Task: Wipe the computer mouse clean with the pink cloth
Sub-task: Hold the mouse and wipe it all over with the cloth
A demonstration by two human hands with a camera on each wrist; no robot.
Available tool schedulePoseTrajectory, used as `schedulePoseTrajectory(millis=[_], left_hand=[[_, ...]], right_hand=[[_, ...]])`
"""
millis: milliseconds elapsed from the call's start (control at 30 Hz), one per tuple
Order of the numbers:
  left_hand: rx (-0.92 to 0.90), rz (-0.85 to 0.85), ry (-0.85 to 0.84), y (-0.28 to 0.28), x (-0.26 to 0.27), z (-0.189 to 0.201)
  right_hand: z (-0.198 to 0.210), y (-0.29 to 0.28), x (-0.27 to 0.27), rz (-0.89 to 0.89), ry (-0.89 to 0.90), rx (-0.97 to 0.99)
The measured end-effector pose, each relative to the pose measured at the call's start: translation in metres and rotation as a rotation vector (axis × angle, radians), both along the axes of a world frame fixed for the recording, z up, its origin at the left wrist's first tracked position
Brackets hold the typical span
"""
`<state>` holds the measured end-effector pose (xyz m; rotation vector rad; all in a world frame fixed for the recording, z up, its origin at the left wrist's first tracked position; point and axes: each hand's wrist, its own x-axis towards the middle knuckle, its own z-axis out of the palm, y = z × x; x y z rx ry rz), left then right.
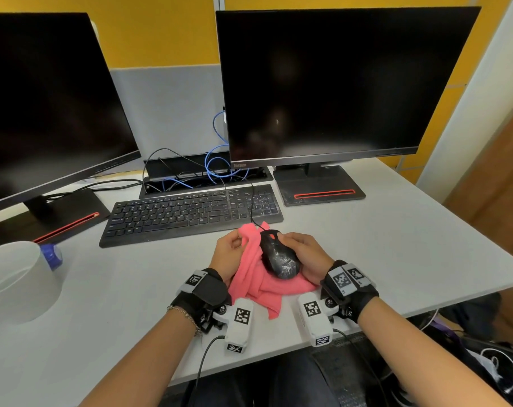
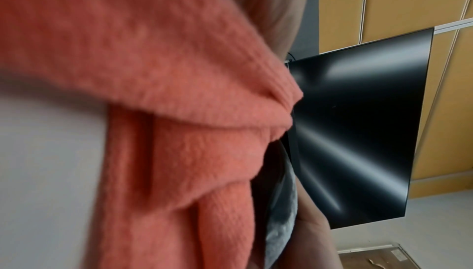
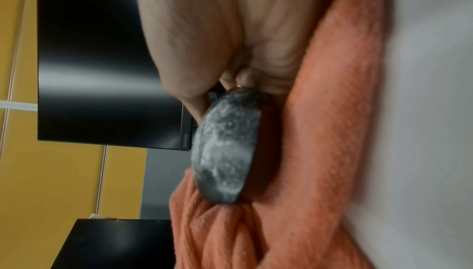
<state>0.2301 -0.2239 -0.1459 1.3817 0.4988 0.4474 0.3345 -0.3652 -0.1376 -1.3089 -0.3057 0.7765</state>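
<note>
A black wired computer mouse point(image 1: 278, 257) with whitish smears on its back lies on a crumpled pink cloth point(image 1: 258, 286) near the desk's front edge. My right hand point(image 1: 303, 252) grips the mouse from its right side, thumb near the front. My left hand point(image 1: 230, 254) holds a fold of the cloth against the mouse's left side. In the right wrist view the smeared mouse point(image 3: 225, 152) sits against the pink cloth point(image 3: 320, 152) under my palm. The left wrist view is mostly filled by the cloth point(image 2: 166, 121), with a sliver of the mouse point(image 2: 279, 202) behind it.
A black keyboard point(image 1: 190, 214) lies just behind the hands, the mouse cable running over it. Two dark monitors point(image 1: 331, 83) stand at the back on stands. A white tape roll point(image 1: 17, 280) and a blue-capped item point(image 1: 53, 255) sit at the left. The desk edge point(image 1: 278, 356) is close.
</note>
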Motion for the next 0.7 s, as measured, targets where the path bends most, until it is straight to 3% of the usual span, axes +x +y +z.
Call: schedulePoseTrajectory(millis=[133, 433, 700], left_hand=[[-0.008, 0.025, -0.023, -0.0019, 0.0016, -0.0011], [0.087, -0.183, 0.039, 0.0004, -0.0032, 0.0034], [0.134, -0.030, 0.053, -0.0003, 0.0011, 0.0039]], right_hand=[[-0.0008, 0.0004, 0.0012, -0.018, -0.007, -0.012], [-0.0003, 0.0047, -0.0008, -0.053, 0.019, -0.009], [0.0038, -0.0020, 0.0002, 0.018, 0.029, -0.003]])
